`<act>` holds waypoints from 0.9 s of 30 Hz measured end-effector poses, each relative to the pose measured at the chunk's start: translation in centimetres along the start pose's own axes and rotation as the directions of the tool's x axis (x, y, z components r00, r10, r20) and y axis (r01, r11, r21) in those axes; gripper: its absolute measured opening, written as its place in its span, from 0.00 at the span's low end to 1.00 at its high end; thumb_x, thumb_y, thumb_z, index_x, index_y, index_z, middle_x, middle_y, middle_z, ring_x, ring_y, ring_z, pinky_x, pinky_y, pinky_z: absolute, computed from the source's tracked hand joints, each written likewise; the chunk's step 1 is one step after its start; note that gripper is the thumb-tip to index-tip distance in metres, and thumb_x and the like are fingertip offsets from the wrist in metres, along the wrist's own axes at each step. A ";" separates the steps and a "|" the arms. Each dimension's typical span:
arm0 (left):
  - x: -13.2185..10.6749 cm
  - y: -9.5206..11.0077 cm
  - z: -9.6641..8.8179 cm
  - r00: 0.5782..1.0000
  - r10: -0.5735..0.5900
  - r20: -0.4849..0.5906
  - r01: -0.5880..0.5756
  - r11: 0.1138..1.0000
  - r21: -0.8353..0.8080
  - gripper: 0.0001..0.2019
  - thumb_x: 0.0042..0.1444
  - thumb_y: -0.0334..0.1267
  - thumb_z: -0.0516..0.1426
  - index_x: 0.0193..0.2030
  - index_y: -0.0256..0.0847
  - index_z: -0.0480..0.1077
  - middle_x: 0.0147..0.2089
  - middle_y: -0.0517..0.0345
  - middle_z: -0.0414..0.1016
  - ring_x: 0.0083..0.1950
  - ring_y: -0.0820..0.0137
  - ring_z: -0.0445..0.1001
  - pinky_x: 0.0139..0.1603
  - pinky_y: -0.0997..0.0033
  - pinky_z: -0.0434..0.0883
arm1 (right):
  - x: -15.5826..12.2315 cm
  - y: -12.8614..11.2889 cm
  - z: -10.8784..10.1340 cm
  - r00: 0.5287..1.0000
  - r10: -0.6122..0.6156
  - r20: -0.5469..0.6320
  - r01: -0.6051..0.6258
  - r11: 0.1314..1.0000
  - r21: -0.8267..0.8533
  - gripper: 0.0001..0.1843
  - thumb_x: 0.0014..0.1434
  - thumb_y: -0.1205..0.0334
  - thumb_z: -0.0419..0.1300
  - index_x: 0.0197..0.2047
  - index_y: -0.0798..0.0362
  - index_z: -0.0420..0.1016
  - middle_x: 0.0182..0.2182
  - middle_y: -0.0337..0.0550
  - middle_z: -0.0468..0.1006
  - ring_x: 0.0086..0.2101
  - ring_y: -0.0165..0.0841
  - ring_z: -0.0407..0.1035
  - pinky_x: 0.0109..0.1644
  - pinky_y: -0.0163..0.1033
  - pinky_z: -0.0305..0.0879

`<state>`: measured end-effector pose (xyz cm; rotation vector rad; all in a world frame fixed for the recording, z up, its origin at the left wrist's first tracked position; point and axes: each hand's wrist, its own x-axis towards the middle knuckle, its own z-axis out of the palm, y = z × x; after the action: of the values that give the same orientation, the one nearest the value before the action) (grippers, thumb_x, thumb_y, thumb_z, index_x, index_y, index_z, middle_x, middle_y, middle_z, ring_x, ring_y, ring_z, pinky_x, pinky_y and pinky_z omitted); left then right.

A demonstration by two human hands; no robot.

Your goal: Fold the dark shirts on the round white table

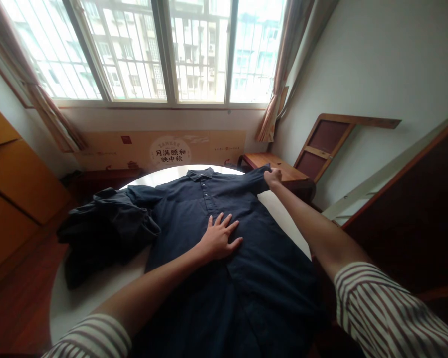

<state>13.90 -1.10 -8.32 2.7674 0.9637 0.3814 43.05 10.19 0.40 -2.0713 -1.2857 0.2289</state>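
Observation:
A dark navy button-up shirt (179, 209) lies spread face up over a round white table, its collar toward the window and its lower part hanging toward me. My left hand (220, 237) rests flat on the middle of the shirt, fingers spread. At the far right, my right hand (274, 178) is closed around the end of one short sleeve, which is stretched out sideways. The other sleeve, on the left, lies beside a crumpled heap of dark clothing (112, 223).
The white table (129, 271) shows its rim at left and right. A small wooden table (272, 166) stands at the back right, near a leaning wooden frame (321, 149). A printed banner (209, 144) runs below the window. Wooden cabinets (7, 189) are at left.

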 end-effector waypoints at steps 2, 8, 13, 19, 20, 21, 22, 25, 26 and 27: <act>0.0 0.0 0.0 1.000 -0.001 0.001 0.001 1.000 -0.001 0.33 0.64 0.61 0.45 0.70 0.49 0.57 0.74 0.52 0.51 0.74 0.46 0.46 0.69 0.31 0.45 | 0.0 -0.7 0.0 0.996 -0.081 0.046 0.079 0.996 0.036 0.21 0.69 0.55 0.51 0.47 0.64 0.77 0.38 0.57 0.80 0.41 0.36 0.75 0.46 0.35 0.69; -0.1 0.1 -0.2 1.000 0.001 -0.002 -0.001 1.000 -0.008 0.33 0.64 0.61 0.45 0.70 0.48 0.57 0.74 0.51 0.51 0.74 0.46 0.46 0.68 0.30 0.45 | 0.4 -2.0 2.1 0.928 -0.224 0.297 0.220 0.974 0.047 0.20 0.61 0.49 0.61 0.33 0.61 0.80 0.28 0.51 0.81 0.25 0.32 0.75 0.31 0.33 0.72; -0.2 0.4 -0.2 1.000 -0.005 -0.008 0.005 1.000 -0.011 0.33 0.64 0.61 0.45 0.70 0.49 0.57 0.74 0.51 0.51 0.74 0.46 0.46 0.69 0.31 0.45 | 2.7 -2.1 5.1 0.981 -0.094 0.167 0.118 0.982 -0.144 0.20 0.58 0.53 0.64 0.44 0.64 0.80 0.43 0.63 0.80 0.45 0.46 0.75 0.48 0.43 0.71; -0.3 0.6 -0.4 1.000 -0.001 -0.007 0.001 1.000 -0.017 0.33 0.63 0.61 0.45 0.71 0.48 0.56 0.74 0.49 0.51 0.74 0.45 0.46 0.68 0.30 0.45 | 4.8 -2.3 8.7 0.988 -0.027 0.151 0.063 0.968 -0.241 0.22 0.53 0.55 0.67 0.45 0.65 0.79 0.43 0.63 0.79 0.47 0.47 0.73 0.49 0.40 0.68; -0.3 0.6 -0.5 1.000 -0.001 -0.007 0.001 1.000 -0.017 0.33 0.63 0.61 0.45 0.71 0.48 0.55 0.74 0.49 0.50 0.74 0.45 0.46 0.68 0.29 0.45 | 4.9 -2.3 9.1 0.987 -0.043 0.152 0.080 0.967 -0.243 0.19 0.55 0.57 0.66 0.44 0.64 0.79 0.43 0.61 0.79 0.47 0.45 0.73 0.49 0.38 0.67; -0.3 0.6 -0.5 1.000 -0.003 -0.007 0.002 1.000 -0.016 0.33 0.63 0.61 0.45 0.71 0.48 0.55 0.74 0.49 0.50 0.74 0.45 0.46 0.68 0.29 0.45 | 5.0 -2.3 9.4 0.988 -0.061 0.145 0.096 0.965 -0.245 0.16 0.58 0.60 0.63 0.45 0.63 0.79 0.44 0.60 0.79 0.47 0.44 0.72 0.50 0.37 0.66; -0.3 0.6 -0.5 1.000 -0.003 -0.005 0.003 1.000 -0.014 0.33 0.64 0.60 0.45 0.71 0.48 0.55 0.74 0.49 0.50 0.73 0.44 0.46 0.68 0.29 0.45 | 5.0 -2.3 9.6 0.989 -0.076 0.128 0.107 0.963 -0.249 0.15 0.61 0.62 0.59 0.46 0.63 0.78 0.46 0.60 0.78 0.48 0.43 0.71 0.51 0.37 0.65; -0.3 0.7 -0.6 1.000 -0.003 0.002 0.003 1.000 -0.010 0.33 0.64 0.60 0.44 0.71 0.47 0.55 0.74 0.48 0.50 0.73 0.44 0.46 0.67 0.28 0.46 | 4.7 -2.6 10.0 0.994 -0.101 0.047 0.110 0.956 -0.272 0.20 0.66 0.64 0.50 0.55 0.66 0.72 0.52 0.66 0.73 0.51 0.45 0.67 0.54 0.42 0.61; -0.3 0.8 -0.6 1.000 -0.004 0.004 0.004 1.000 -0.009 0.34 0.64 0.60 0.44 0.71 0.46 0.55 0.74 0.48 0.50 0.73 0.44 0.46 0.67 0.28 0.46 | 4.4 -2.7 10.1 0.994 -0.105 0.018 0.106 0.953 -0.282 0.22 0.67 0.63 0.49 0.57 0.68 0.70 0.55 0.69 0.70 0.53 0.48 0.65 0.55 0.45 0.60; -0.3 0.8 -0.7 1.000 -0.005 0.005 0.005 1.000 -0.008 0.34 0.64 0.60 0.44 0.71 0.46 0.54 0.74 0.48 0.50 0.73 0.44 0.46 0.67 0.29 0.45 | 4.1 -2.9 10.3 0.993 -0.114 -0.006 0.107 0.951 -0.291 0.23 0.67 0.60 0.50 0.59 0.67 0.67 0.57 0.70 0.67 0.55 0.50 0.63 0.57 0.47 0.58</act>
<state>13.92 -1.86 -7.55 2.7576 0.9652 0.3760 38.07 19.17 -4.77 -2.2269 -1.4901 -0.0375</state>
